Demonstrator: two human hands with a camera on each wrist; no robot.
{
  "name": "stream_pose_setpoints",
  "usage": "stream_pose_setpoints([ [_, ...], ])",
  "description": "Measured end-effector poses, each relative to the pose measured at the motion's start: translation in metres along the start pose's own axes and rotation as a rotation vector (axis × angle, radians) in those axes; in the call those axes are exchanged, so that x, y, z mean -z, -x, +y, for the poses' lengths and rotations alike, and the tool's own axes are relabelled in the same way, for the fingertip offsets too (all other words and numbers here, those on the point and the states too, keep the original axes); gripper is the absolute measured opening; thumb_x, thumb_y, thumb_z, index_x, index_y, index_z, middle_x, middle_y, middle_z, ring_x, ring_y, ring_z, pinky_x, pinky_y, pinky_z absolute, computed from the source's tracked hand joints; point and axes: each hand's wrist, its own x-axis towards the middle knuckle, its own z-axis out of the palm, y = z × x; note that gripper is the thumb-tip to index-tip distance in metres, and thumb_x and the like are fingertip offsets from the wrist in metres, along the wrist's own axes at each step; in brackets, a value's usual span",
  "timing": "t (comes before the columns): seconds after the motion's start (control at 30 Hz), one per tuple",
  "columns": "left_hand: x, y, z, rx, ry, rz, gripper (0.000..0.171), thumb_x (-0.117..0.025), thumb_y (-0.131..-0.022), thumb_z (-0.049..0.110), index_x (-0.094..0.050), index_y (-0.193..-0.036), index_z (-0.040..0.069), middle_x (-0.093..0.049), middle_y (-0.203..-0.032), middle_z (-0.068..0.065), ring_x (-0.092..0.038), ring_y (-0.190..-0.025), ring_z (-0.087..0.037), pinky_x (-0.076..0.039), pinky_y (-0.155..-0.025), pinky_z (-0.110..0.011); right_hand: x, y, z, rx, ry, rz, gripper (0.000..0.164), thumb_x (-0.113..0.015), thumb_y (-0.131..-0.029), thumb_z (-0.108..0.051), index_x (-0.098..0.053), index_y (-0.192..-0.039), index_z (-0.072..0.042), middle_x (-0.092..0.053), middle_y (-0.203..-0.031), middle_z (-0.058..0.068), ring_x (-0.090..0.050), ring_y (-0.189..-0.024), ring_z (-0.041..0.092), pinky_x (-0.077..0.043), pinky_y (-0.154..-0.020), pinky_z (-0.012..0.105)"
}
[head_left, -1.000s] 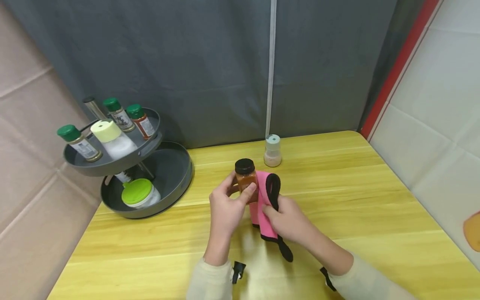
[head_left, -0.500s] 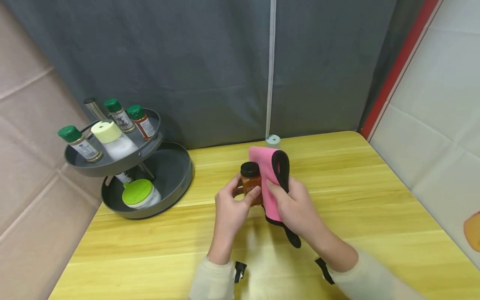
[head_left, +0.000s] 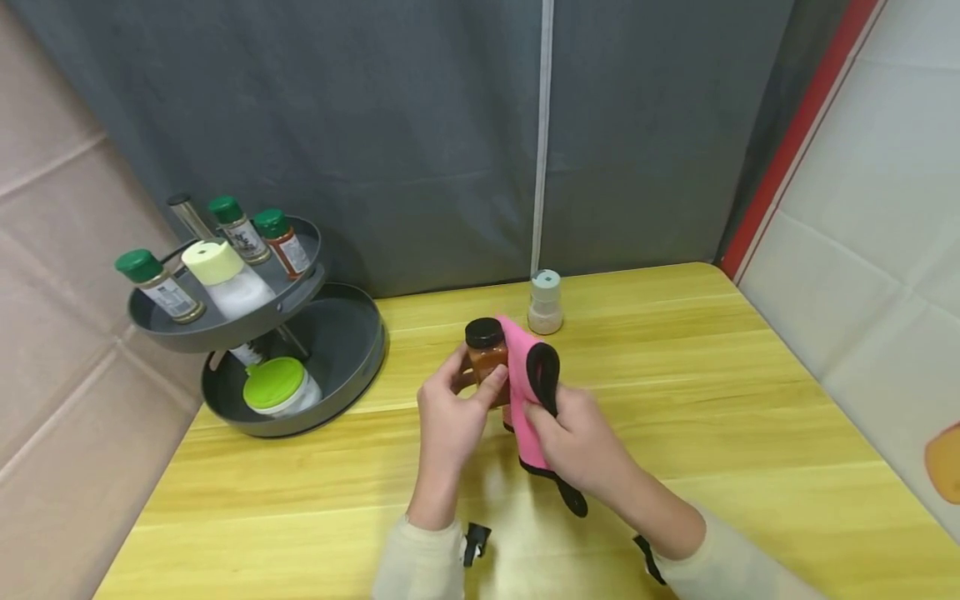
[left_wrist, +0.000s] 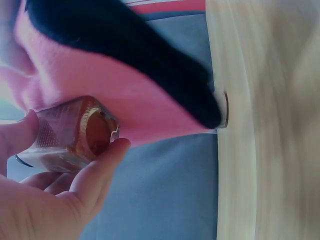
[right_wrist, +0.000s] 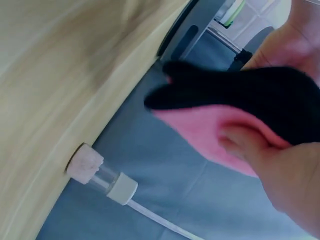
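My left hand (head_left: 452,412) grips a squarish clear spice jar (head_left: 487,360) with a black lid and reddish-brown contents, held above the table. In the left wrist view the jar's base (left_wrist: 98,134) faces the camera, with thumb and fingers around its sides. A folded pink cloth (head_left: 523,417) with black edging is pinched in my right hand (head_left: 588,437) and lies against the jar's right side. The right wrist view shows the thumb pressing on the pink cloth (right_wrist: 200,132); the jar is mostly hidden there behind it.
A shaker with a pale cap (head_left: 545,302) stands on the wooden table (head_left: 712,375) near the grey curtain (head_left: 375,125). At left, a two-tier grey rack (head_left: 360,375) carries several green-capped spice jars, a yellow-capped shaker (head_left: 228,279) and a green-lidded tub (head_left: 277,385).
The cloth moved up along the jar half a second ago, covering part of the shaker behind, and is now lower again. The jar shifted right, then back left, staying in the left hand.
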Motion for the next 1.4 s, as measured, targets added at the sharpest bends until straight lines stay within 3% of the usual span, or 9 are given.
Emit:
stream_pose_setpoints([
  [0.2,0.000,0.001,0.003,-0.014,-0.006,-0.008,0.045,-0.084,-0.085,0.022,-0.071,-0.127,0.012,-0.075,-0.112,-0.006,-0.071,-0.101,-0.026,-0.057,-0.088,-0.051,0.003,-0.010,0.001,-0.173,0.009,-0.134,0.017,-0.053,-0.097,-0.008,-0.060,-0.082,-0.002,-0.057,-0.066,0.004,-0.058,-0.058,0.016,-0.048,-0.053,0.030],
  [0.37,-0.003,0.003,0.006,0.002,-0.038,-0.048,0.044,-0.084,-0.085,0.021,-0.071,-0.127,0.014,-0.075,-0.112,-0.004,-0.071,-0.101,-0.025,-0.058,-0.086,-0.049,0.010,-0.018,-0.009,-0.242,0.004,-0.096,0.018,-0.052,-0.099,-0.014,-0.064,-0.094,-0.001,-0.065,-0.075,0.009,-0.063,-0.065,0.019,-0.053,-0.060,0.033],
  [0.63,-0.003,0.002,0.007,-0.012,-0.051,-0.050,0.044,-0.083,-0.086,0.023,-0.071,-0.127,0.016,-0.074,-0.112,-0.003,-0.071,-0.100,-0.026,-0.058,-0.085,-0.048,0.016,-0.018,-0.032,-0.148,-0.128,0.048,0.020,-0.054,-0.102,-0.019,-0.064,-0.106,-0.002,-0.070,-0.087,0.016,-0.069,-0.071,0.026,-0.056,-0.067,0.038],
  [0.73,-0.004,0.002,0.006,-0.018,-0.047,-0.060,0.042,-0.083,-0.086,0.024,-0.072,-0.125,0.016,-0.075,-0.111,-0.003,-0.071,-0.099,-0.025,-0.059,-0.083,-0.044,0.015,-0.012,-0.032,-0.039,-0.170,0.109,0.018,-0.054,-0.103,-0.017,-0.065,-0.109,-0.004,-0.067,-0.088,0.016,-0.066,-0.071,0.026,-0.054,-0.066,0.037],
  [0.83,-0.005,0.003,0.006,-0.012,-0.039,-0.064,0.041,-0.083,-0.086,0.025,-0.072,-0.125,0.018,-0.075,-0.111,-0.002,-0.071,-0.099,-0.024,-0.059,-0.083,-0.043,0.012,-0.008,-0.027,0.090,-0.142,0.162,0.016,-0.057,-0.103,-0.014,-0.066,-0.110,-0.003,-0.064,-0.087,0.013,-0.061,-0.072,0.025,-0.051,-0.064,0.035],
  [0.93,-0.008,0.002,0.007,-0.010,-0.027,-0.059,0.041,-0.083,-0.086,0.025,-0.072,-0.125,0.018,-0.075,-0.110,-0.002,-0.070,-0.098,-0.024,-0.059,-0.084,-0.044,0.008,-0.005,-0.019,0.142,-0.116,0.170,0.016,-0.058,-0.102,-0.010,-0.066,-0.112,-0.001,-0.065,-0.087,0.013,-0.060,-0.071,0.022,-0.052,-0.064,0.033],
  [1.03,-0.011,0.001,0.008,-0.010,-0.015,-0.051,0.041,-0.083,-0.086,0.025,-0.072,-0.125,0.018,-0.074,-0.109,-0.002,-0.071,-0.097,-0.024,-0.059,-0.082,-0.043,0.006,-0.003,-0.014,0.103,-0.096,0.155,0.015,-0.059,-0.101,-0.007,-0.066,-0.111,0.001,-0.068,-0.088,0.013,-0.063,-0.072,0.020,-0.055,-0.067,0.034],
  [1.17,-0.012,0.001,0.009,0.005,-0.004,-0.039,0.043,-0.083,-0.086,0.024,-0.071,-0.127,0.017,-0.074,-0.112,-0.002,-0.070,-0.098,-0.025,-0.060,-0.082,-0.042,0.006,-0.002,-0.009,-0.027,-0.080,0.108,0.014,-0.059,-0.099,-0.008,-0.067,-0.105,0.002,-0.072,-0.088,0.011,-0.068,-0.074,0.019,-0.057,-0.068,0.034],
  [1.4,-0.017,0.002,0.004,0.039,0.030,-0.064,0.043,-0.083,-0.086,0.018,-0.071,-0.127,0.015,-0.073,-0.113,-0.005,-0.070,-0.101,-0.027,-0.061,-0.079,-0.040,0.009,0.000,0.000,-0.163,0.020,0.036,0.009,-0.062,-0.095,-0.010,-0.063,-0.095,-0.001,-0.066,-0.076,0.007,-0.063,-0.065,0.017,-0.053,-0.059,0.032],
])
